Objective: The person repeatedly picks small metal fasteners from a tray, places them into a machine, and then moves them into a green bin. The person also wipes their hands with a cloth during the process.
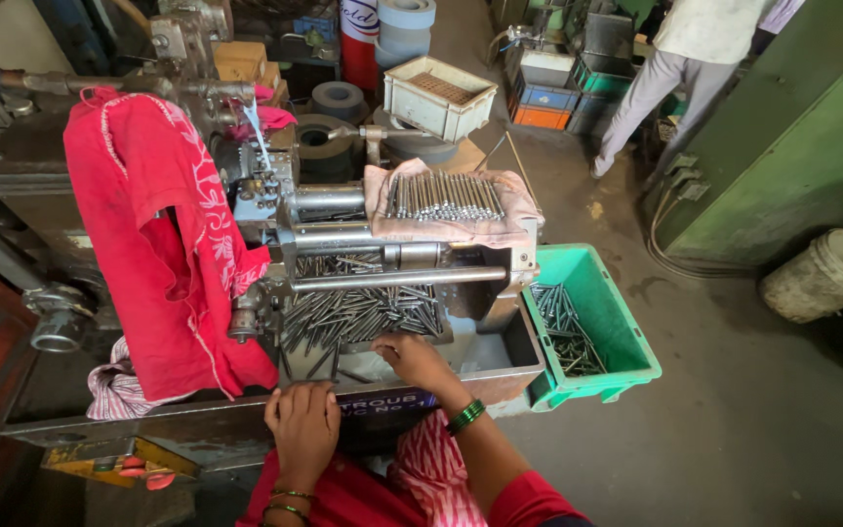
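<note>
My left hand [302, 422] rests on the front rim of the machine tray [504, 363], fingers curled down over the edge, holding nothing. Inside that tray my right hand [416, 359] reaches in, its fingertips on the pile of dark metal rods [363, 314] lying under the machine's horizontal bars [397, 278]. Whether it grips a rod is hidden by the fingers. A row of shiny finished rods [444, 196] lies on a pink cloth [451, 230] on top of the machine.
A red cloth [163, 244] hangs over the machine's left side. A green crate [617, 327] with several rods stands on the floor at the right. Farther off are a white crate [439, 96], a white bucket [826, 275], a green cabinet [792, 146] and a standing person [680, 68].
</note>
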Motion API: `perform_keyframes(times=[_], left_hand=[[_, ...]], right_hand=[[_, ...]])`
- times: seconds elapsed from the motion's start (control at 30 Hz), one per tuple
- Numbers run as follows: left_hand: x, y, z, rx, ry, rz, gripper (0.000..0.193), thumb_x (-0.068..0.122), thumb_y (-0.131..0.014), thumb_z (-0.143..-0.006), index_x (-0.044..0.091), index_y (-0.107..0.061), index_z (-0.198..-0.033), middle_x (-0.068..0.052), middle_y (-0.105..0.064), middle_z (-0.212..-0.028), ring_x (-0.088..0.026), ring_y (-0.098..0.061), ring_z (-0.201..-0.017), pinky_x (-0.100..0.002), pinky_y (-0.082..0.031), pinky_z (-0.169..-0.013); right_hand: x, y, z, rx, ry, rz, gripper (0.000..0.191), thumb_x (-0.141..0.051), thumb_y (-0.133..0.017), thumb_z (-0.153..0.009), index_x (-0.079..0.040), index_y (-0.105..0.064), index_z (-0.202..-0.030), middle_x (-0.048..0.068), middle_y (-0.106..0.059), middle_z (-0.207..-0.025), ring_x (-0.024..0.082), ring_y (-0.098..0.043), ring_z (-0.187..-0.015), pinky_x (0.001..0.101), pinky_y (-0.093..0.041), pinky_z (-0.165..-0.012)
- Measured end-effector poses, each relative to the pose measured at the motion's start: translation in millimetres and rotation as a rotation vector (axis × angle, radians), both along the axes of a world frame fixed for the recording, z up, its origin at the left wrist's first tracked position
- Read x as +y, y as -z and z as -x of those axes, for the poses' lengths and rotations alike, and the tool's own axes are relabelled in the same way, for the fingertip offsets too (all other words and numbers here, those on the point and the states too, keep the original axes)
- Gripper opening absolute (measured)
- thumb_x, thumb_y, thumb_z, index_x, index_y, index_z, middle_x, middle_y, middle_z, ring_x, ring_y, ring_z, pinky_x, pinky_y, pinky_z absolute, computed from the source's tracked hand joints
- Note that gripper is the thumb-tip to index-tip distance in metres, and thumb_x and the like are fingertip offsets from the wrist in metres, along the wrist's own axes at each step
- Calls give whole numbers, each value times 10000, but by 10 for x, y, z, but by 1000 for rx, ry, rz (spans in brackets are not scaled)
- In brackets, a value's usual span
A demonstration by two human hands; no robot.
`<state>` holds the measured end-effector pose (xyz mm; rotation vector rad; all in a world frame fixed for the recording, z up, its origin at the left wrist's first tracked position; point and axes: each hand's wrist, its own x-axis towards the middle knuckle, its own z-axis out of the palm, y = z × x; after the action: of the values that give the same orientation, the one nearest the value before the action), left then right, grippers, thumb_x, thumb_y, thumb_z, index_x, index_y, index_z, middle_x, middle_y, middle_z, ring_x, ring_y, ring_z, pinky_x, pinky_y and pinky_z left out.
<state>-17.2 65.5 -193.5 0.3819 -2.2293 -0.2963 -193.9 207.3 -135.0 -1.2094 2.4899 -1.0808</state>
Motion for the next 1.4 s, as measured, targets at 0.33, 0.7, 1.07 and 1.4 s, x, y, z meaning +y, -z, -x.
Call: perform_keyframes(times=[0.33,0.7,1.07,1.4], left_hand=[[-16,-17,-51,7,22,-13,217,256,-560,-953,129,-680,-1080,-21,-653,-1079,-221,-577,-1133,-467,-293,-1131],[-28,-36,-34,8,26,-9,223,255,-561,-951,123,-681,-1085,-27,-654,-1094,-227,-574,-1146,-474,-296,-1134],[-41,-40,-25,10,31,-4,227,252,-556,-955,120,-683,-1089,-33,-652,-1088,-229,-576,-1143,-475,-292,-1137],[-69,-58,-11,19,32,13,235,258,-554,-953,122,-683,-1094,-41,-651,-1092,-238,-574,-1150,-478,-294,-1136]], right_hand=[[-15,18,-25,11,-12,4,211,-137,-644,-947,-102,-751,-1126,117,-770,-1076,300,-744,-978,400,-570,-851],[-24,16,-2,34,-30,39,206,-135,-644,-945,-95,-745,-1120,116,-773,-1078,297,-751,-981,392,-579,-856],[-30,-31,-8,4,-13,3,213,-141,-637,-954,-106,-742,-1137,109,-766,-1103,298,-743,-1002,398,-570,-863],[-34,-46,-2,23,-29,41,204,-134,-641,-946,-103,-743,-1120,105,-772,-1078,294,-745,-992,393,-571,-855]])
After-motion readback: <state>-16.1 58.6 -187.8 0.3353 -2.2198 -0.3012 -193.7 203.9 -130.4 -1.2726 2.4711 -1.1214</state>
